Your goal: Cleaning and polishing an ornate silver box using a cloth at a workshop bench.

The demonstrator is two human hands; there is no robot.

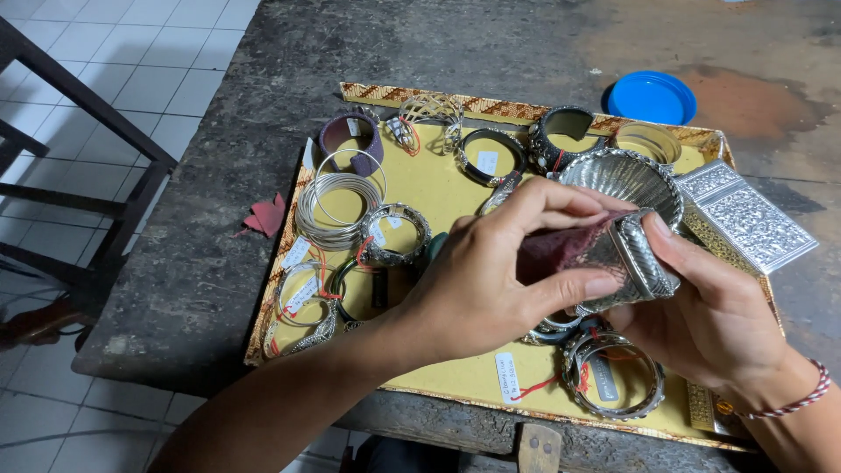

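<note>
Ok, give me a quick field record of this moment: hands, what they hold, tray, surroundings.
left hand: presses a dark red cloth against the silver piece
right hand: grips a small embossed silver piece
tray: yellow-lined, patterned rim, holds tagged bangles
beside hands: fluted silver bowl, embossed silver box
table: dark, worn; blue lid at the back
</note>
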